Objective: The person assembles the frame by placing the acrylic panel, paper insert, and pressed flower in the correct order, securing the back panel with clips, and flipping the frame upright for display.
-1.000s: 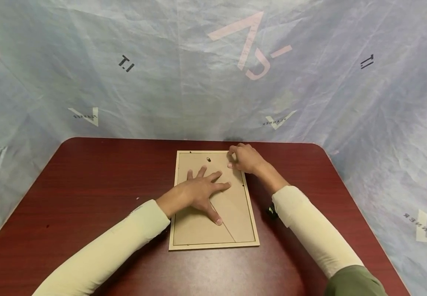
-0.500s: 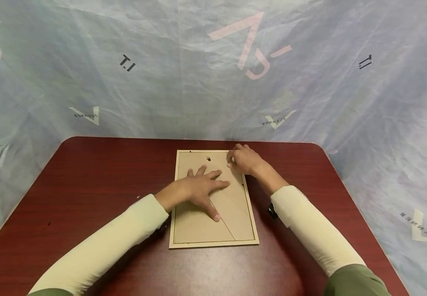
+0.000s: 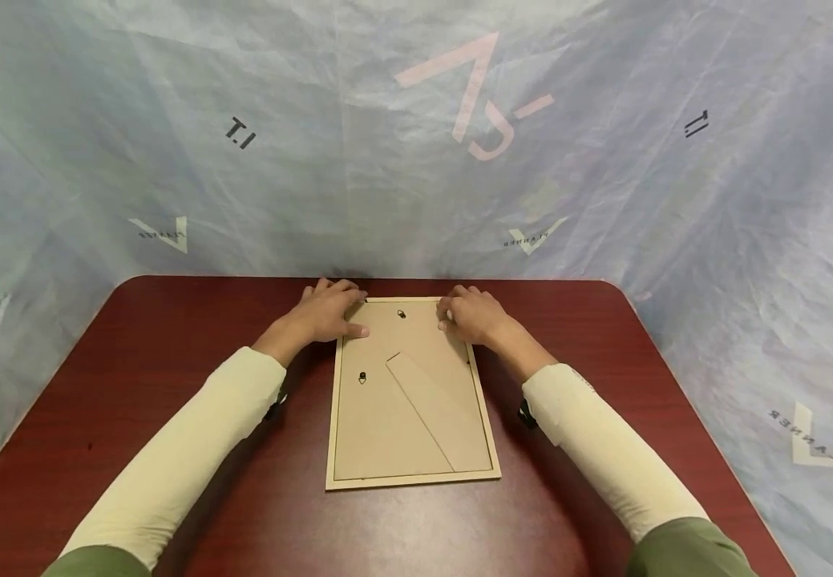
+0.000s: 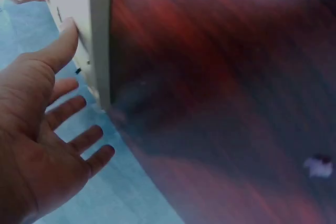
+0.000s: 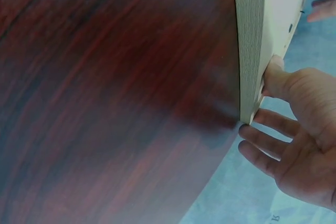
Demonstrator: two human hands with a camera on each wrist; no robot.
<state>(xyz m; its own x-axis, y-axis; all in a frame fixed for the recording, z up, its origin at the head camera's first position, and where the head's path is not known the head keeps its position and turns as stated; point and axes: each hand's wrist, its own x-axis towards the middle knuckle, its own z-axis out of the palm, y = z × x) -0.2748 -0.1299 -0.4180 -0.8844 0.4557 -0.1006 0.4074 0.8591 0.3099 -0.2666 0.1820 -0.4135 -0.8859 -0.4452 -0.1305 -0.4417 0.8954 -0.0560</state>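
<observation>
A picture frame [image 3: 365,429] lies back side up on the table, with a pale wooden border and a beige backing board. A flap-shaped stand [image 3: 438,409] is set flat in the backing. My left hand [image 3: 325,312] is at the far left corner; in the left wrist view its thumb [image 4: 65,45] lies over the backing and the other fingers extend loosely past the far edge. At the far right corner my right hand [image 3: 474,316] pinches the frame, thumb [image 5: 275,74] on the backing and fingers bent at the edge.
Two small dark hanging hooks sit on the backing, one hook [image 3: 401,314] near the far edge and another hook [image 3: 362,377] at the left side. The red-brown table [image 3: 192,361] ends at a grey printed sheet [image 3: 279,176]. A small whitish scrap [image 4: 319,166] lies on the table.
My left hand has lifted from the middle of the backing and moved to the far left corner, uncovering the stand and side hook. My right hand stays at its corner.
</observation>
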